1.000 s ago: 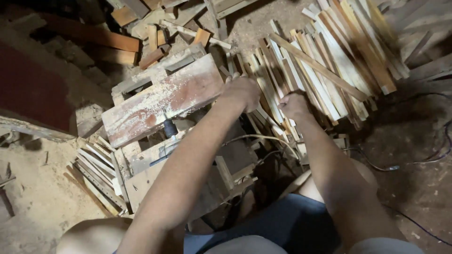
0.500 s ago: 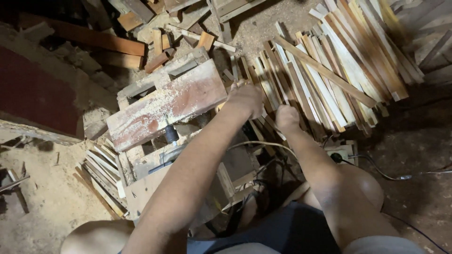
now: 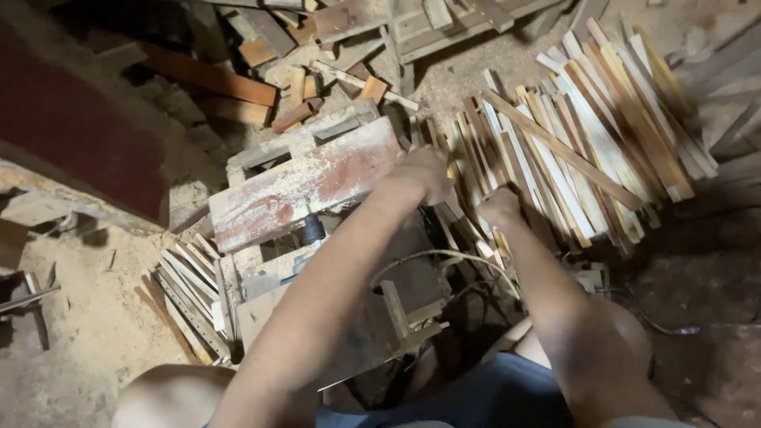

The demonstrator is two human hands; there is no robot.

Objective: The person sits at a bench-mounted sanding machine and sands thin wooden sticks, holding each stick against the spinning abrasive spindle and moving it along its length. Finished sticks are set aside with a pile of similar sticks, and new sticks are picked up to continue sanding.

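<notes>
At the centre of my view, my left hand (image 3: 420, 173) curls closed at the near ends of the wooden slats (image 3: 571, 150), which fan out toward two o'clock. My right hand (image 3: 499, 208) grips one slat end just beside it, and the reddish plank (image 3: 305, 190) lies at nine o'clock of both hands.

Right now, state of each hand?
Left hand: curled over the wooden slats by the reddish board; grip cannot be told.
Right hand: closed on a slat.

A reddish plank (image 3: 305, 186) lies near sawdust (image 3: 95, 333) and offcuts (image 3: 317, 47).
</notes>
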